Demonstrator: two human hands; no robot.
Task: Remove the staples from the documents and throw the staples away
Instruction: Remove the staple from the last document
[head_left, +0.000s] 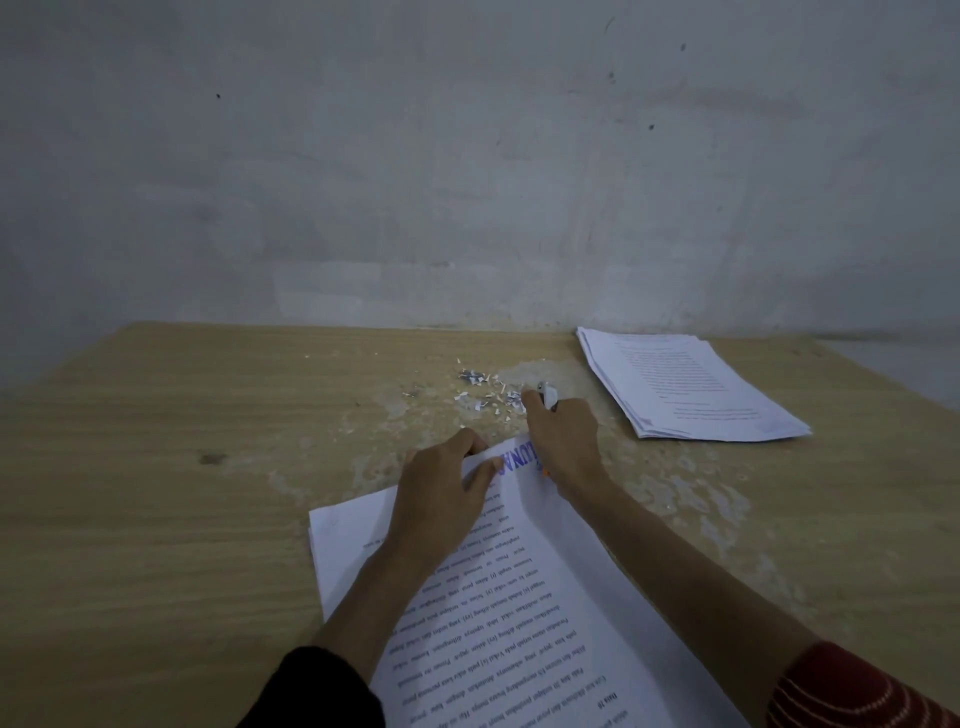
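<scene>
Head view, left hand (447, 493) grip pinching document (519, 597) top edge, right hand (563, 441) grip clamped on white tool (548, 396)

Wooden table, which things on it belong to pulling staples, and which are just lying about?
Belongs to the job: white printed document held by the left hand; small white tool in the right hand; silvery heap of staples and paper scraps; stack of white printed sheets, probably.
Just lying about: only table marks, a dark knot and pale worn patches.
</scene>
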